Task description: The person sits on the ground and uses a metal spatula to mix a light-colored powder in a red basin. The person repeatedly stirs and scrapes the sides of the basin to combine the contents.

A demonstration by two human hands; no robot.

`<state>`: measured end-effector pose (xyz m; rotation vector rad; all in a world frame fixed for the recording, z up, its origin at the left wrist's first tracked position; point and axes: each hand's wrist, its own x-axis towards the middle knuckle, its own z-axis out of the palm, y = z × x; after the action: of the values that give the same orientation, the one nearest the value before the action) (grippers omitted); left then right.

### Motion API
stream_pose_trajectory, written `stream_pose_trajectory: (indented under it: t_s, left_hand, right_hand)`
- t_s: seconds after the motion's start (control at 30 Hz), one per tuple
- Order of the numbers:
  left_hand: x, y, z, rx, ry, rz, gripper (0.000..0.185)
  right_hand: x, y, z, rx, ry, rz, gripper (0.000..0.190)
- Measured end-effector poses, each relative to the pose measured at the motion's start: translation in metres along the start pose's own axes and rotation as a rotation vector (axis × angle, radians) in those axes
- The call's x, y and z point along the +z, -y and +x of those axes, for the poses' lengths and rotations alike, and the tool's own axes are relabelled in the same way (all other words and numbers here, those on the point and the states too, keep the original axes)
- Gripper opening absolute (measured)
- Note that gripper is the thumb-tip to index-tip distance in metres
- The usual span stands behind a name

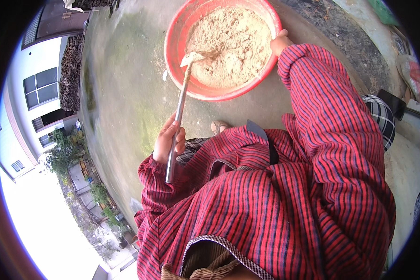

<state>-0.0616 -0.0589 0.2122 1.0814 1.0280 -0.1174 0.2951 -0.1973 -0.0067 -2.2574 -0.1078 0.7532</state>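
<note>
A wide red plastic basin [218,97] is in front of me, holding a crumbly, pale beige mixture [236,38] that looks like damp meal or flour. My right hand [281,42] grips the basin's right rim, with the thumb at the edge. In my left hand [169,140] is the metal handle of a long utensil [182,96], which slants up over the near left rim. Its far end rests in the mixture and is caked with it, so the shape of its head cannot be told.
Below the basin spreads a concrete floor [133,70], with my shoe [219,126] on it. A dark flat object [392,104] lies by my right knee, near a sack [410,71]. Far left are stacked firewood [71,75], a white building [15,84] and plants [61,152].
</note>
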Motion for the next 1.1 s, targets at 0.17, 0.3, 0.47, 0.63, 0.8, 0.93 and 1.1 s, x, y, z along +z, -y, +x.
stream_pose_trajectory:
  t_s: [0.17, 0.3, 0.47, 0.63, 0.8, 0.93, 1.1]
  left_hand:
    - [0.001, 0.027, 0.055, -0.062, 0.027, 0.002, 0.04]
    - [0.013, 0.042, 0.122, -0.034, -0.034, 0.128, 0.034]
    - [0.008, 0.017, 0.114, -0.058, -0.031, -0.019, 0.035]
    - [0.011, -0.004, 0.035, -0.015, -0.009, 0.049, 0.041]
    - [0.005, -0.002, -0.017, -0.008, 0.109, -0.031, 0.042]
    - [0.02, 0.016, 0.021, -0.092, 0.088, 0.019, 0.042]
    - [0.035, 0.039, 0.105, -0.101, 0.021, 0.148, 0.031]
  right_hand:
    - [0.0, 0.004, -0.002, 0.01, 0.01, 0.002, 0.043]
    - [0.002, 0.005, -0.003, 0.017, 0.012, -0.002, 0.044]
    - [0.001, 0.008, 0.0, 0.003, 0.033, -0.003, 0.045]
    - [0.002, -0.002, 0.008, -0.019, 0.023, 0.023, 0.046]
    - [0.0, -0.001, 0.003, 0.0, -0.008, -0.014, 0.048]
    - [-0.002, 0.004, -0.004, 0.012, 0.01, -0.012, 0.047]
    - [0.002, 0.004, 0.0, -0.005, 0.053, 0.034, 0.045]
